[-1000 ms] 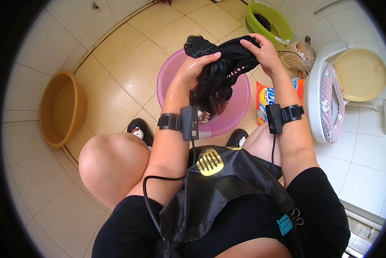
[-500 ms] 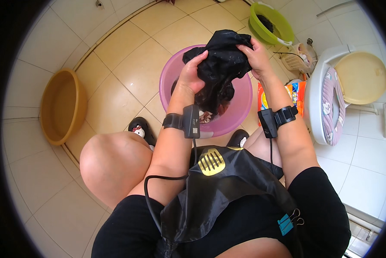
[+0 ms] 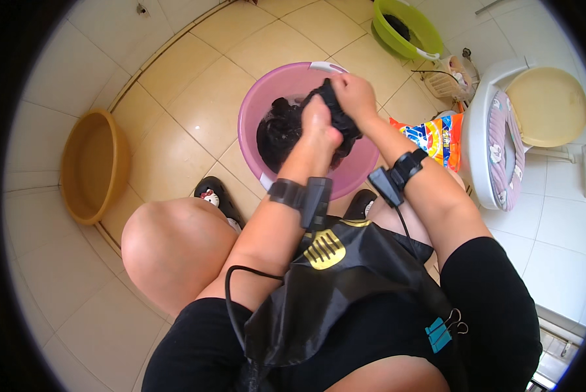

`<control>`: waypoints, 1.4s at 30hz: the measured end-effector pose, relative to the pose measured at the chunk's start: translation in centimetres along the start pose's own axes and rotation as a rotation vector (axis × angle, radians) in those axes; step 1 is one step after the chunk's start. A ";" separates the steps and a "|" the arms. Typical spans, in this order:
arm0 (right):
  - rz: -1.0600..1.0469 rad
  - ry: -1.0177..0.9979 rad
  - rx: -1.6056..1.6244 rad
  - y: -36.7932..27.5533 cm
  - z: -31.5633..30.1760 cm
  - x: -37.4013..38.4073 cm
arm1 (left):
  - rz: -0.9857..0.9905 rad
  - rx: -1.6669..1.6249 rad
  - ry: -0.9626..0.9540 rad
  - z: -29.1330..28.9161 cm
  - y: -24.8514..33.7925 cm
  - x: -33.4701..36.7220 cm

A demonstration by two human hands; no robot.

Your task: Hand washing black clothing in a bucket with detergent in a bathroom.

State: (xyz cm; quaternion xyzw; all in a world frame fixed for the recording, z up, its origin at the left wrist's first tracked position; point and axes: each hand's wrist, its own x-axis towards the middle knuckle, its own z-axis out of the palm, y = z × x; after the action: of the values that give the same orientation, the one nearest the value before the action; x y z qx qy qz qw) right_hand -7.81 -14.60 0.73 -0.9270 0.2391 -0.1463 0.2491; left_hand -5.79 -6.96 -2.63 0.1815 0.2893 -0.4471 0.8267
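Note:
Both my hands are closed on a wet black garment (image 3: 329,95), bunched up over the pink basin (image 3: 362,171). My left hand (image 3: 319,120) grips it on the near side, its fingers partly hidden by the cloth. Slightly farther and to the right, my right hand (image 3: 354,98) is a fist around the upper part. Beneath, more dark wet cloth (image 3: 273,140) lies in the basin, with some water around it. My wrists and forearms hide part of the basin's contents.
An orange detergent bag (image 3: 446,140) stands right of the basin, near a toilet (image 3: 486,134) with a patterned seat cover. A green basin (image 3: 391,46) with dark contents and a small basket (image 3: 450,77) are at the far right. A tan basin (image 3: 96,166) leans against the left wall.
My hands have come down and closer together, bunching the garment that was spread between them. It is now lower over the basin, and both hands have tightened into fists.

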 end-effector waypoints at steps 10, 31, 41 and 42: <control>-0.036 0.025 0.006 1.4 0.6 0.9 | -0.078 0.108 -0.124 -0.1 0.5 -0.3; 0.126 -0.744 0.700 1.5 -1.4 0.3 | -0.135 0.041 -0.686 2.6 9.7 -4.9; 0.085 -0.774 0.657 3.1 -5.4 -1.1 | 0.172 -0.014 -0.536 -0.5 14.3 -3.6; 0.098 -0.692 0.765 2.8 -6.6 -0.8 | 0.244 -0.014 -0.487 -0.7 14.5 -3.3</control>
State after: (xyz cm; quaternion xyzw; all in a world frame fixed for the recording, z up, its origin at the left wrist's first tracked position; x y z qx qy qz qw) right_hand -12.13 -18.86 4.61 -0.7516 0.1152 0.1037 0.6411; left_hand 4.80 3.30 -0.45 0.0964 0.0609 -0.3726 0.9209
